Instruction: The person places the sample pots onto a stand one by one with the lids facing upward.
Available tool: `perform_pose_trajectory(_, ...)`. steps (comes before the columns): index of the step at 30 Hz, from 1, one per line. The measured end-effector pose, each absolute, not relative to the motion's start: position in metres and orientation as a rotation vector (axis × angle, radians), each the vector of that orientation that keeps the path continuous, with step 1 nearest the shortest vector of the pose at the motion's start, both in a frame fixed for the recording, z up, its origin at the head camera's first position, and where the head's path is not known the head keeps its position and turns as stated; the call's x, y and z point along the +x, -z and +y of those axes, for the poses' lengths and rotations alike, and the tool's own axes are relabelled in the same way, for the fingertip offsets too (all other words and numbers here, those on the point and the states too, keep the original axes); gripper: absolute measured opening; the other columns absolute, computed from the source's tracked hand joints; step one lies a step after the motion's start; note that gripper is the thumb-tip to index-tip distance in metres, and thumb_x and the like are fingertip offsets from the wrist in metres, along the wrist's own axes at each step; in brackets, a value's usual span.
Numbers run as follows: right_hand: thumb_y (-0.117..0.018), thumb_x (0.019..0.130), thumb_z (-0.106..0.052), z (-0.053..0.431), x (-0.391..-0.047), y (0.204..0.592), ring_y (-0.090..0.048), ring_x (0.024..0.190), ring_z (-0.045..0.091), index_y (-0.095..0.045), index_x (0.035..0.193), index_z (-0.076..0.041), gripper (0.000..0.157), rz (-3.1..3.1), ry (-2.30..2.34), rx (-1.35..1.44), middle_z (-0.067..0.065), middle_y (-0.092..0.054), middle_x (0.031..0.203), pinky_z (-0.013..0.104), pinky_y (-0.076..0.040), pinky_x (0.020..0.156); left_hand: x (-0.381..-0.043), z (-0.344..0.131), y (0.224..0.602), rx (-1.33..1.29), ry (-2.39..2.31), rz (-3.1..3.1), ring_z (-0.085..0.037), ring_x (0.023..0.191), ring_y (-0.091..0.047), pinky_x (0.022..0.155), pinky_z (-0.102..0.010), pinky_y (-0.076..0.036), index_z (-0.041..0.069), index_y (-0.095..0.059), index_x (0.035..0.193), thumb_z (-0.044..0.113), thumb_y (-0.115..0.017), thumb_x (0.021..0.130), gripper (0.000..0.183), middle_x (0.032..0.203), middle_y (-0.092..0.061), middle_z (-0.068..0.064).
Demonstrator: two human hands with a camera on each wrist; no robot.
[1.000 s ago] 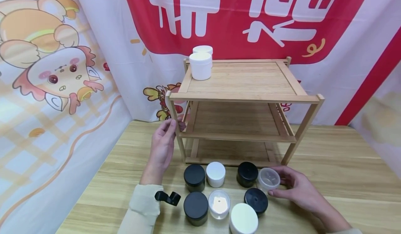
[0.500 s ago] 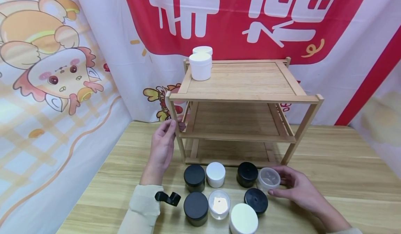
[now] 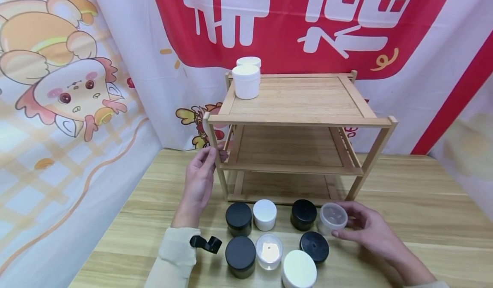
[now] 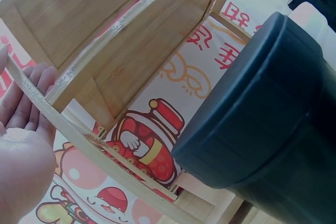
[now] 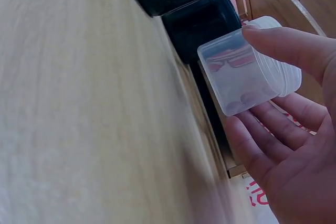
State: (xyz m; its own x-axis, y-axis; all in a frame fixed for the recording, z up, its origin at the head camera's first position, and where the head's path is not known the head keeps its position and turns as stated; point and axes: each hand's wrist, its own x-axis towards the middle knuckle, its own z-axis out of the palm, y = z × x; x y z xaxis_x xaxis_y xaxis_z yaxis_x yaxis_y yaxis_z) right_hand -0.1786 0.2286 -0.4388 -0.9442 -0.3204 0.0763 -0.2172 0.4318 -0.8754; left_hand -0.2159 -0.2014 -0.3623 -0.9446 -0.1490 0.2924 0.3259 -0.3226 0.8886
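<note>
My right hand [image 3: 371,232] holds a clear plastic jar [image 3: 333,218] between thumb and fingers, beside the front right leg of the wooden shelf. In the right wrist view the thumb lies across the jar's [image 5: 239,74] threaded end, with fingers on the opposite side. The jar seems slightly off the table. My left hand [image 3: 199,179] grips the front left post of the three-tier wooden shelf [image 3: 300,120]; in the left wrist view its fingers [image 4: 31,90] are partly behind the post.
Before the shelf stand black-lidded jars [image 3: 239,218], white-lidded jars [image 3: 265,214] and another clear jar [image 3: 269,251]. A black jar [image 3: 304,214] is just left of the held one. Two white jars [image 3: 246,82] stand on the top tier's left. A printed curtain [image 3: 127,35] hangs behind.
The clear jar has shifted slightly right and seems raised a little, with my right hand moving along with it. My left hand stays on the post.
</note>
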Motion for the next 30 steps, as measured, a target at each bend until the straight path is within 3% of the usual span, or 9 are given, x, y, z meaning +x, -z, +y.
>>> perform_pose_trajectory(5, -0.093, 0.085, -0.020, 0.229, -0.179, 0.434, -0.071, 0.108, 0.004, -0.062, 0.144, -0.006, 0.068, 2.592, 1.514, -0.432, 0.015, -0.071, 0.135, 0.023, -0.059, 0.090, -0.216, -0.203, 0.363, -0.216, 2.337, -1.620, -0.015, 0.113, -0.070, 0.116, -0.028, -0.047, 0.013, -0.072, 0.121, 0.023, -0.059, 0.113, 0.019, 0.123, -0.073, -0.005)
perform_pose_trajectory(8, -0.094, 0.084, -0.022, 0.228, -0.178, 0.430, -0.071, 0.109, 0.005, -0.062, 0.144, -0.007, 0.070, 2.587, 1.514, -0.396, 0.015, -0.071, 0.136, 0.023, -0.060, 0.090, -0.216, -0.204, 0.363, -0.219, 2.337, -1.627, -0.015, 0.112, -0.070, 0.115, -0.028, -0.048, 0.020, -0.074, 0.116, 0.023, -0.058, 0.113, 0.016, 0.119, -0.075, 0.000)
perform_pose_trajectory(21, -0.092, 0.087, -0.029, 0.228, -0.175, 0.422, -0.071, 0.120, 0.029, -0.060, 0.146, -0.010, 0.071, 2.576, 1.490, -0.301, 0.015, -0.068, 0.140, 0.024, -0.060, 0.089, -0.215, -0.207, 0.360, -0.268, 2.339, -1.662, -0.014, 0.111, -0.070, 0.114, -0.029, -0.048, 0.020, -0.074, 0.116, 0.020, -0.056, 0.113, 0.017, 0.117, -0.075, 0.002)
perform_pose_trajectory(30, -0.091, 0.088, -0.025, 0.229, -0.174, 0.418, -0.072, 0.108, 0.009, -0.060, 0.147, -0.009, 0.068, 2.584, 1.534, -0.355, 0.017, -0.068, 0.139, 0.025, -0.062, 0.086, -0.217, -0.205, 0.359, -0.289, 2.314, -1.643, -0.015, 0.111, -0.070, 0.110, -0.030, -0.050, 0.018, -0.072, 0.121, 0.018, -0.056, 0.113, 0.018, 0.116, -0.076, 0.002)
